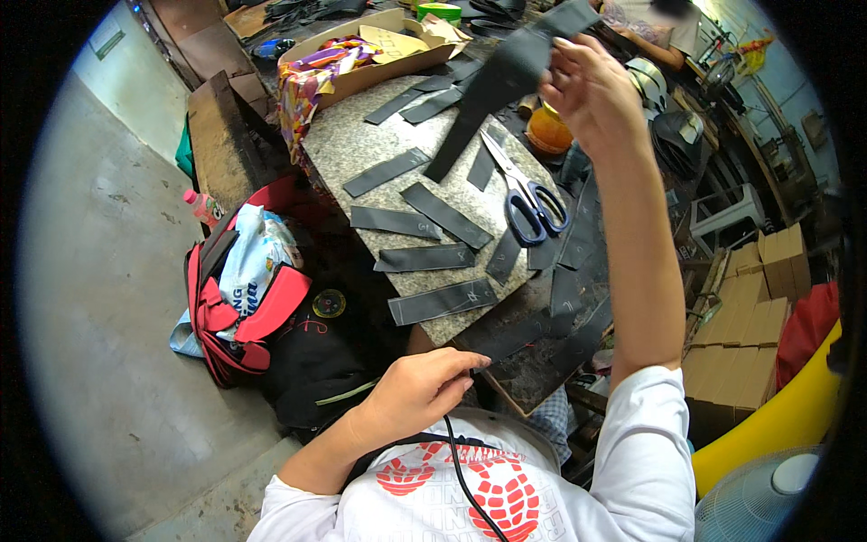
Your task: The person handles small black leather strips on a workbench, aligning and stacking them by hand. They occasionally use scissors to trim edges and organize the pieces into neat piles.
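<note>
Your right hand (591, 95) is clamped on the black strap piece (504, 79), holding it up over the speckled slab (357, 143) — its long axis slants, narrow tail pointing down-left, other end up-right past your fingers. Scissors (517, 179) lie below, blades aimed up-left. Your left hand (417, 388) has thumb and finger close together — whether they grip anything, I can't tell.

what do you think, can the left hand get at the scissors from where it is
Probably yes: the scissors lie uncovered, and between them and the left hand there seem to be only flat black strips, nothing tall enough to block it.
</note>
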Available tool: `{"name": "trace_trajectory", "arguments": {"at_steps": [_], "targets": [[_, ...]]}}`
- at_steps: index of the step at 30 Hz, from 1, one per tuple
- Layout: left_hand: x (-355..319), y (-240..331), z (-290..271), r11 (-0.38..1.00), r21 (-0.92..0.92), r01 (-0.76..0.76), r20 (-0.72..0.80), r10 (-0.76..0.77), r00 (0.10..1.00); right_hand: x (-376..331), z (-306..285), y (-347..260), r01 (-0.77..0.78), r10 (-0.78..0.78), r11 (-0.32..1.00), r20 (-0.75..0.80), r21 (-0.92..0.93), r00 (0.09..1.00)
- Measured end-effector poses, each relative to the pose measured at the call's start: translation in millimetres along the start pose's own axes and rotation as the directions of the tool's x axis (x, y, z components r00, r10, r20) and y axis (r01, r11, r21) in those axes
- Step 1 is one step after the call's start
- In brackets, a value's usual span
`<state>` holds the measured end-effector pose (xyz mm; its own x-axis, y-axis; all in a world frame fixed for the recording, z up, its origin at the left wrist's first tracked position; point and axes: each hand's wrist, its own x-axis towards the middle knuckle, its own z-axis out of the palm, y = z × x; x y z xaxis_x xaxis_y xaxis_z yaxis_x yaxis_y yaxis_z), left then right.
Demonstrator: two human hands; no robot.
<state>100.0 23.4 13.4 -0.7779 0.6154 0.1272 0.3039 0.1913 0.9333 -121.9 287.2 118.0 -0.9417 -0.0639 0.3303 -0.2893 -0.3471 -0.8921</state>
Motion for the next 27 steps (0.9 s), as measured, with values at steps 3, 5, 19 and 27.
{"name": "trace_trajectory", "arguments": {"at_steps": [3, 5, 19, 27], "targets": [[-5.8, -3.1, -4.2, 1.0, 0.026, 0.012, -0.03, -0.011, 0.999, 48.9, 7.4, 38.5, -0.031, 0.033, 0.999, -0.053, 0.04, 0.998], [-9.3, -4.2, -8.4, 0.997, 0.04, 0.06, -0.039, -0.058, 0.998, 69.4, 2.2, 60.2, -0.068, 0.048, 0.995, -0.234, -0.079, 0.971], [130.9, -34.6, -95.5, 0.682, 0.716, -0.148, -0.272, 0.467, 0.841, 110.2, -69.3, -6.1, 0.099, -0.124, 0.986, -0.204, -0.131, 0.971], [312.1, -101.0, -132.4, 0.526, 0.843, 0.111, -0.274, 0.243, 0.93, 84.5, -58.5, -45.4, 0.067, -0.129, 0.984, -0.396, -0.166, 0.909]]}}
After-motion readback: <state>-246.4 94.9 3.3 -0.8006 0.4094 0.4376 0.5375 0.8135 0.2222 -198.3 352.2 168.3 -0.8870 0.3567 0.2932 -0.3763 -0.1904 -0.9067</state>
